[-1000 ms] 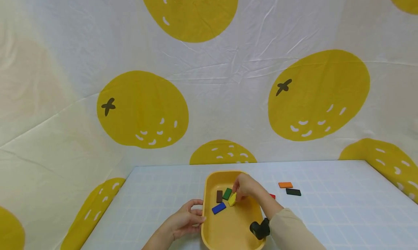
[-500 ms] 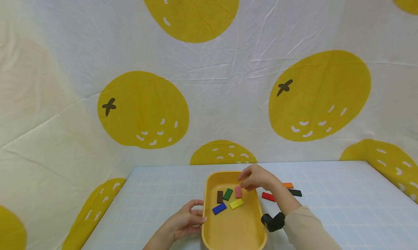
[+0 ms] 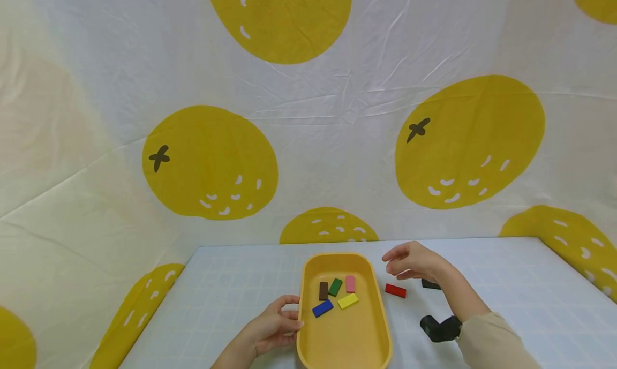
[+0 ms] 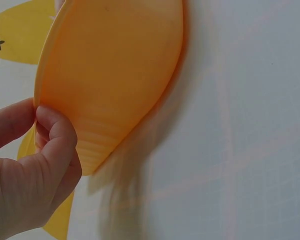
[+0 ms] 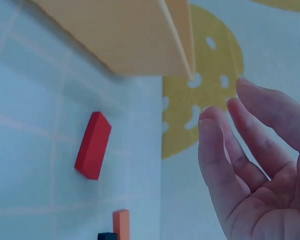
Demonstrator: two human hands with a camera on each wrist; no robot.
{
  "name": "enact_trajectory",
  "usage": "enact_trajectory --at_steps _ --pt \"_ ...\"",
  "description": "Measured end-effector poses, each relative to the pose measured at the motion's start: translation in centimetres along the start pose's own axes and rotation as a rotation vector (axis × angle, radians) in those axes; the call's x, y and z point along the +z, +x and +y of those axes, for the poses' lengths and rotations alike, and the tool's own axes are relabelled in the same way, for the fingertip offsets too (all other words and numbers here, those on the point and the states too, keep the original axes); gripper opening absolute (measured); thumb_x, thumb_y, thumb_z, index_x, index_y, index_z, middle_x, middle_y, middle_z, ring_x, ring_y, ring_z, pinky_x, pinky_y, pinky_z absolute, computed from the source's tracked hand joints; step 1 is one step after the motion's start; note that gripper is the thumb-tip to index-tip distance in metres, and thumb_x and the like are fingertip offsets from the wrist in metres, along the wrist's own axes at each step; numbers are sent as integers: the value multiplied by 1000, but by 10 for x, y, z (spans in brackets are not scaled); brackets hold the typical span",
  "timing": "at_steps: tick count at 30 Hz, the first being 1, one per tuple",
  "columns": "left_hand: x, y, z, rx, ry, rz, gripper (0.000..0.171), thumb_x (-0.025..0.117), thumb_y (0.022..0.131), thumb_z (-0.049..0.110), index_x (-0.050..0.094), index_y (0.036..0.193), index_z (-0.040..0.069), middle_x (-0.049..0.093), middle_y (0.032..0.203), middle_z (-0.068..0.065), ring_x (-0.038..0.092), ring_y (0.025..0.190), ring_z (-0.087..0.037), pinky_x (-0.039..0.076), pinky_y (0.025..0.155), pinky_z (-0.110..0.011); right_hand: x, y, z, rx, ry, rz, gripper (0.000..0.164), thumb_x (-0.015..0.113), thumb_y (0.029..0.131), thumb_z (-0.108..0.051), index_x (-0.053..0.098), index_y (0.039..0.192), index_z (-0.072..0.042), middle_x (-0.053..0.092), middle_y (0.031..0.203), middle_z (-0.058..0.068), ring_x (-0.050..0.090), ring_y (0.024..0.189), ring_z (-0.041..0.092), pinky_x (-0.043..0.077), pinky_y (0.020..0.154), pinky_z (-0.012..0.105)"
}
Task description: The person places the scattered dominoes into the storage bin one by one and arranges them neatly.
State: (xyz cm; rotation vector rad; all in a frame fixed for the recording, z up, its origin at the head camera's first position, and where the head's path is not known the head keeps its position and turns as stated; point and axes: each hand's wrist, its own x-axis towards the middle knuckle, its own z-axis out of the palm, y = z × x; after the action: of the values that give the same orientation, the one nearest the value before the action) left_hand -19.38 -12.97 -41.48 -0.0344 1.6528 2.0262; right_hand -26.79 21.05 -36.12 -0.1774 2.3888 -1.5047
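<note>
My left hand (image 3: 275,326) pinches the rim of a yellow-orange tray (image 3: 345,347) at its left side; the left wrist view shows thumb and fingers on either side of the rim. Lying inside the tray are a brown block (image 3: 323,291), a green block (image 3: 335,287), a pink block (image 3: 350,284), a yellow block (image 3: 348,301) and a blue block (image 3: 322,308). To the right of the tray, my right hand (image 3: 416,262) hangs over the table with relaxed fingers and nothing between them. A red block (image 3: 396,290) lies below it.
A black block (image 3: 431,284) lies right of the red one, partly behind the right wrist. An orange block (image 5: 121,224) shows beside it in the right wrist view, hidden in the head view. A fruit-print cloth (image 3: 337,176) hangs behind the table (image 3: 231,272).
My right hand let go of the yellow block in the tray, rose out and moved right over the table. The pink block came into view. My left hand stayed on the rim.
</note>
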Motion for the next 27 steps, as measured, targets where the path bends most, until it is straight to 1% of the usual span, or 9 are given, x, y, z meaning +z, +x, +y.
enact_trajectory --at_steps 6,9,15,17,21,27 --pt "0 0 0 -7 -3 8 51 56 84 -12 34 128 2 57 101 -13 57 82 -19 48 67 -27 -7 -5 19 4 9 24 46 73 80 -15 56 116 6 64 100 17 60 90 31 51 80 39" --pt "-1 0 0 -7 2 7 52 57 84 -12 34 128 2 57 102 -14 57 83 -19 48 67 -28 -8 -4 32 13 51 46 47 72 81 -14 54 119 7 63 104 18 61 92 30 51 80 37" --pt "-1 0 -1 -6 13 12 52 57 84 -11 34 129 2 58 102 -14 58 82 -19 48 67 -28 -8 -1 63 -23 115 63 47 68 83 -11 52 121 10 63 107 18 62 91 25 51 80 35" --pt "-1 0 -1 -8 15 14 52 57 84 -11 34 129 2 57 102 -14 57 83 -19 48 68 -28 -6 0 71 -21 119 82 46 68 82 -11 52 121 10 63 105 17 62 90 24 51 79 35" --pt "-1 1 -2 -9 17 18 52 57 84 -11 35 129 2 57 103 -14 57 84 -20 48 68 -28 0 1 82 27 124 151 43 71 79 -8 57 117 7 65 100 12 63 85 22 52 78 33" --pt "0 0 -1 -5 14 21 52 57 84 -11 35 129 2 57 102 -14 57 83 -20 48 67 -28 5 5 94 24 101 183 42 75 75 -6 60 112 7 66 95 8 60 84 19 52 76 31"
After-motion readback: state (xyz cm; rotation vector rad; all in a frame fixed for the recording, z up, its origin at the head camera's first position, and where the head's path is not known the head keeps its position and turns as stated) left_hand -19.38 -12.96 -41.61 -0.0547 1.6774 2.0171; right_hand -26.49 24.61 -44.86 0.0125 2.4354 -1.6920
